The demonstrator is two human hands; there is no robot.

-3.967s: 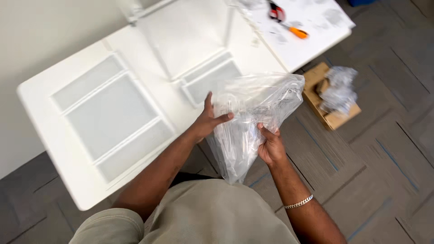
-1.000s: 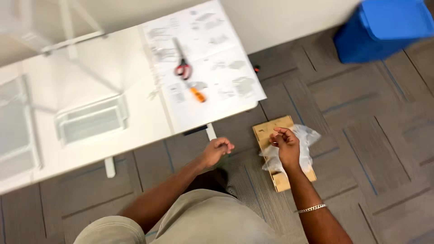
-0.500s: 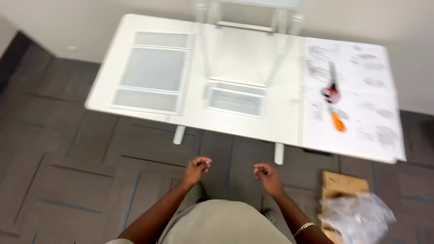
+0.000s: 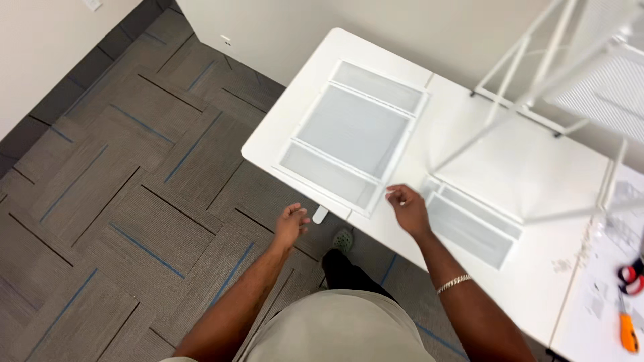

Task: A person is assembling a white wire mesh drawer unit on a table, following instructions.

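My left hand (image 4: 290,224) hovers over the carpet just off the white table's (image 4: 322,60) front edge, fingers loosely curled and holding nothing. My right hand (image 4: 406,208) is over the table's front edge, fingers half curled, holding nothing. It sits between a large white mesh panel (image 4: 352,137) lying flat and a smaller white mesh panel (image 4: 473,224) to its right. A bracelet is on my right wrist.
A white wire frame (image 4: 537,100) stands upright on the table at the back right. At the far right lie a paper sheet (image 4: 604,302), an orange-handled cutter (image 4: 627,332) and red-handled scissors (image 4: 630,275). Grey carpet tiles (image 4: 121,201) spread to the left.
The view has swung left from the cardboard and plastic bag on the floor to the table's left end. The plastic bag has left my hands, and both have come forward to the table's edge.
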